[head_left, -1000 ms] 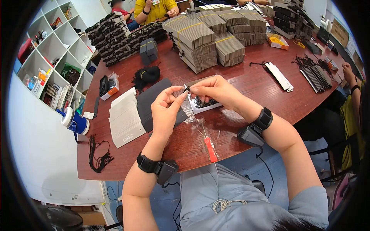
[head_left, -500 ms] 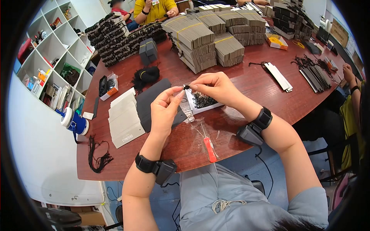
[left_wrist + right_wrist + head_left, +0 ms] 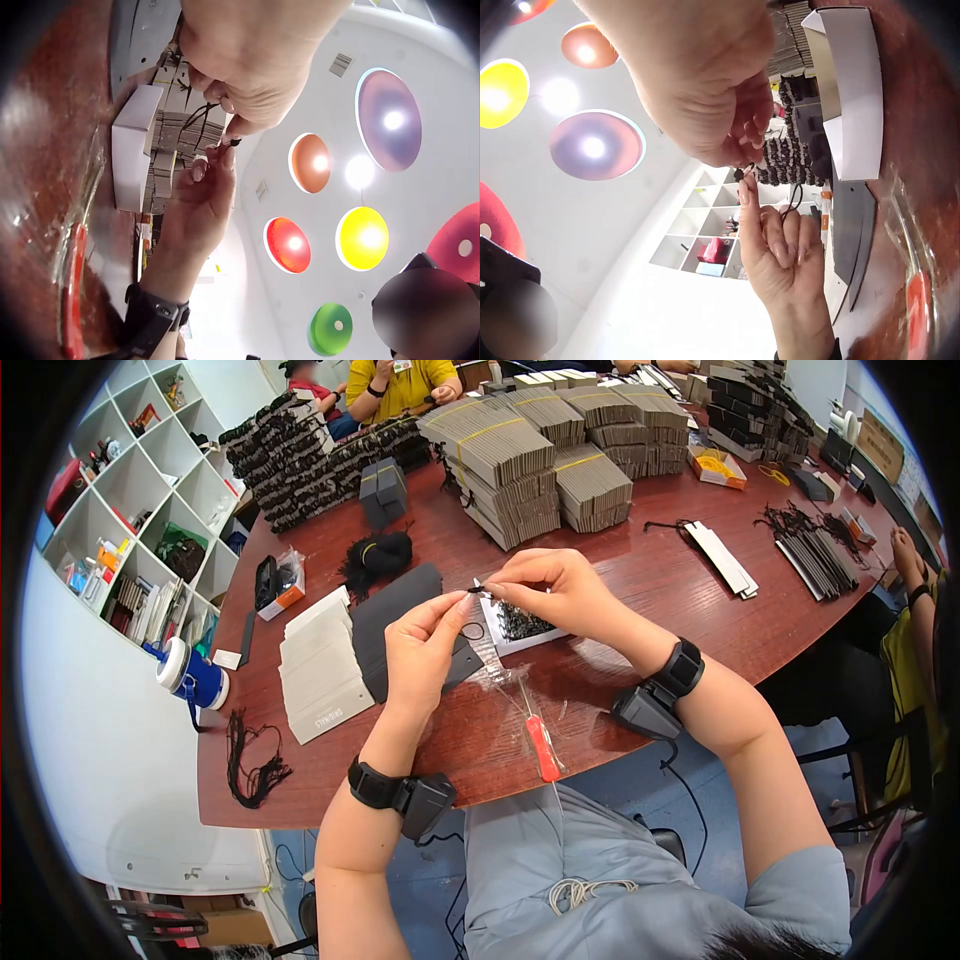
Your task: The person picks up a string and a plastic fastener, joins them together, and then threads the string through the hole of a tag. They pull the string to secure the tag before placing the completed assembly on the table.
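Note:
Both hands meet above the table's near half. The left hand [image 3: 420, 652] pinches a small black cord piece [image 3: 476, 589] between thumb and finger, and the right hand [image 3: 560, 588] pinches it from the other side. In the right wrist view a thin black cord loop [image 3: 793, 201] hangs beside the left hand's curled fingers, and a dark knot [image 3: 739, 174] shows at the fingertips. Below the right hand stands a white box [image 3: 522, 632] of small black pieces. Fingertip detail is too small to tell in the head view.
Grey card sheets [image 3: 322, 672] and black sheets [image 3: 392, 622] lie left of the box. A red-handled tool [image 3: 543, 748] lies near the front edge, black cords [image 3: 256, 762] at the left. Banded card stacks [image 3: 505, 455] stand behind; a blue-white jug [image 3: 192, 674] is at the left edge.
Both hands have stayed together with small finger movements. The left hand has shifted slightly left, and a thin cord loop now shows below the fingers. More of the box was uncovered as the right hand rose.

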Tool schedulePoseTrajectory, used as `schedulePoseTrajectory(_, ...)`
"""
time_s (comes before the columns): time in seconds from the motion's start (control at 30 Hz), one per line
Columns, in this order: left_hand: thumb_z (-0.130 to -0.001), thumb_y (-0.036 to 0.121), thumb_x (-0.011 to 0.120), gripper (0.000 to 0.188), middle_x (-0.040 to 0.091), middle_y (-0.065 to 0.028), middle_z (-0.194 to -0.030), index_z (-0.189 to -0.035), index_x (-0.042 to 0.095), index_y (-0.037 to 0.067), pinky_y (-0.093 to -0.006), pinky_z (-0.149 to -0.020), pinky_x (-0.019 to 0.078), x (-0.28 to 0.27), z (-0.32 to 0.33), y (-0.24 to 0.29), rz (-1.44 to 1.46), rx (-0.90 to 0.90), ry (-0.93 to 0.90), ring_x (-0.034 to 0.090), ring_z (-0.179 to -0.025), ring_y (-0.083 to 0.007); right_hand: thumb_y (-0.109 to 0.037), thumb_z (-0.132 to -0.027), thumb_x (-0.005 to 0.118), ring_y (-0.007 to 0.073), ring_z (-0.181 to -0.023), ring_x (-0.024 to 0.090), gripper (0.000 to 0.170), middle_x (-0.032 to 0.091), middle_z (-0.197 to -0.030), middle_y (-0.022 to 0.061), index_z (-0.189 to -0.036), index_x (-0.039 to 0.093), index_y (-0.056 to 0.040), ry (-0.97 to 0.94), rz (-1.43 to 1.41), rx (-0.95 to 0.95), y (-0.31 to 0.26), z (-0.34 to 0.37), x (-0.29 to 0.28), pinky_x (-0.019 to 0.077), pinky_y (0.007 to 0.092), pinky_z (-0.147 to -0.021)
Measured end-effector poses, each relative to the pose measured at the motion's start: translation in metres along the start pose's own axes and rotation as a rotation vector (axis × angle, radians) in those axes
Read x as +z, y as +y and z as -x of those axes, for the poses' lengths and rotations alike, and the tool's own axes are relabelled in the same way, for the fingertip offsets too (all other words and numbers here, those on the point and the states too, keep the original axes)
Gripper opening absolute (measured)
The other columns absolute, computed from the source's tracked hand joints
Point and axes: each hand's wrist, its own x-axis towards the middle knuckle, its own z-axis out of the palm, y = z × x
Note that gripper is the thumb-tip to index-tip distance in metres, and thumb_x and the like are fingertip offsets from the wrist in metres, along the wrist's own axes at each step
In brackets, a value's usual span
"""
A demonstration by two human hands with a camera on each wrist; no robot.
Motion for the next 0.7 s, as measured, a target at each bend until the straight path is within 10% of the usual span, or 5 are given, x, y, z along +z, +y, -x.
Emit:
schedulePoseTrajectory(0.3, -0.078, 0.01, 0.058, 0.016, 0.049, 0.0054, -0.057, -0.09, 0.061, 0.0, -0.0144, -0.036, 0.0209, 0.0016, -0.0009, -0.0051, -0.054, 0.084, 0.025, 0.032, -0.041, 0.0014, -0.008, -0.076, 0.058, 0.0094, -0.067, 0.053, 0.011, 0.056, -0.08, 0.0036, -0.083, 0.063, -0.003, 0.077, -0.027, -0.037, -0.0004, -0.0031, -0.002, 0.0415, 0.0213, -0.057)
schedulePoseTrajectory(0.7, -0.077, 0.006, 0.059, 0.014, 0.059, 0.0001, -0.07, -0.089, 0.062, -0.002, -0.0161, -0.054, 0.0382, 0.0016, 0.001, -0.0041, -0.412, 0.429, 0.042, 0.046, -0.06, -0.0024, -0.011, -0.073, 0.058, 0.0179, -0.067, 0.056, 0.009, 0.056, -0.08, 0.0037, -0.081, 0.062, -0.0069, 0.031, 0.34, -0.216, -0.0056, -0.003, -0.0051, 0.0439, 0.0265, -0.057)
